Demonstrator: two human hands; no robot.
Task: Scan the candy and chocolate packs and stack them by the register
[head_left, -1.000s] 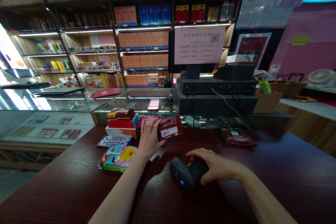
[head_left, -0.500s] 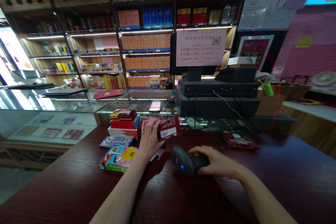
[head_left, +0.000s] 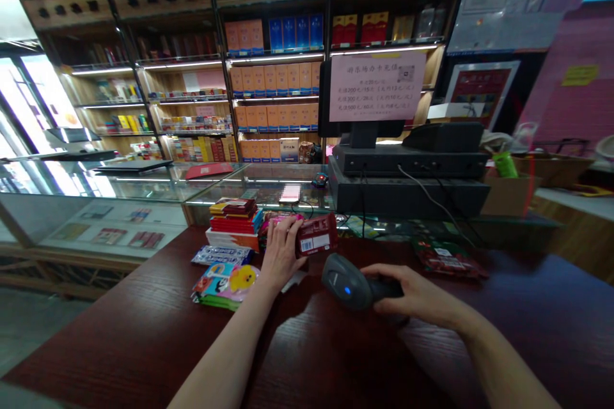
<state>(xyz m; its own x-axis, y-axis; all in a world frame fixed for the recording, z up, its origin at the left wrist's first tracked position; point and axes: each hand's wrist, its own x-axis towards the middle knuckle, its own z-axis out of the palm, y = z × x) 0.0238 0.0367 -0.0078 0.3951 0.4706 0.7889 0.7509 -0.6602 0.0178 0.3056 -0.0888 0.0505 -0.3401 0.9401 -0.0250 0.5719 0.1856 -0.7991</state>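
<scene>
My left hand [head_left: 282, 252] is closed on a dark red snack packet [head_left: 316, 234], whose white barcode label faces me. My right hand [head_left: 398, 291] grips a black barcode scanner [head_left: 349, 284] by its handle. A blue light glows on the scanner, and its head points left toward the packet. Left of my left hand stands a stack of small boxes and packs [head_left: 234, 225]. In front of that stack lie a blue and white packet [head_left: 221, 255] and a colourful packet with a yellow chick [head_left: 230, 282]. Pink packaging [head_left: 272, 220] shows partly behind my left hand.
The dark wooden table [head_left: 158, 332] meets a glass display counter [head_left: 211, 190]. A black cash register [head_left: 407, 185] with a paper sign [head_left: 377, 87] stands behind. A dark green and red packet [head_left: 448, 257] lies to the right. Shelves of boxed goods [head_left: 275, 80] line the back.
The whole view has shifted, so the scene sits slightly farther right. Both hands keep their holds, with the scanner tilted a little more level and slightly farther from the packet.
</scene>
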